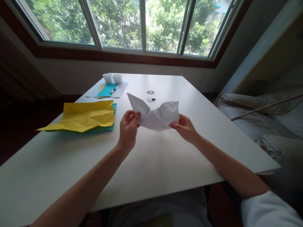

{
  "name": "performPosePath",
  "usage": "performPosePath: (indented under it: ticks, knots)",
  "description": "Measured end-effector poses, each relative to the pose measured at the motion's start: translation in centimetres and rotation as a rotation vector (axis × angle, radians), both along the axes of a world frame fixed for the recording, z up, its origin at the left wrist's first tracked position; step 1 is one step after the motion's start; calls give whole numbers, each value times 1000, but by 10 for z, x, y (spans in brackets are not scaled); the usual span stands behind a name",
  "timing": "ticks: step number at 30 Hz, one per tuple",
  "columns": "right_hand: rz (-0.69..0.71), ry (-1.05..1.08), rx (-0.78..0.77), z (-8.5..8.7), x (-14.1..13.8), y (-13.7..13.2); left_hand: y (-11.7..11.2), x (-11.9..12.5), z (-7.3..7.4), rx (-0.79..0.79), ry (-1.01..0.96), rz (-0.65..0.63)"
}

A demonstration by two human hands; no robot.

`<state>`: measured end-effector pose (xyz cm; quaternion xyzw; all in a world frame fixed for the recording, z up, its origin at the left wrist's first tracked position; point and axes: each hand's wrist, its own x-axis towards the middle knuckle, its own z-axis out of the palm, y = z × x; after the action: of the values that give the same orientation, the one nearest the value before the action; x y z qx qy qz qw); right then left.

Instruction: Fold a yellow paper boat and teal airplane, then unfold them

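A white folded sheet of paper [156, 115], creased into a winged shape, is held up above the white table [151, 164]. My left hand [127, 129] pinches its left side, fingers closed on the paper. My right hand [186, 127] pinches its right lower edge, thumb and fingers closed on it. Both hands are in the air over the middle of the table.
A creased yellow sheet [85, 116] lies on a teal sheet [111, 126] at the left. At the far end are a teal paper [107, 90] with a pen [114, 90], two small white boxes [113, 78] and a cable hole [151, 99]. A bed [267, 119] stands at the right.
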<state>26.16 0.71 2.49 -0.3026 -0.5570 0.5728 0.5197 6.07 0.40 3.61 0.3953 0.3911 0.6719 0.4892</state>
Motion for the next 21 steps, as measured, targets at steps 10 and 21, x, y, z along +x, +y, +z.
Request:
performPosePath:
  ticks: [10,21]
  knots:
    - [-55,73,65,-3,5,7,-1,-1,0,-108,-90,-253]
    - [-80,-568,620,-4,13,-2,-7,3,-7,173,333,-100]
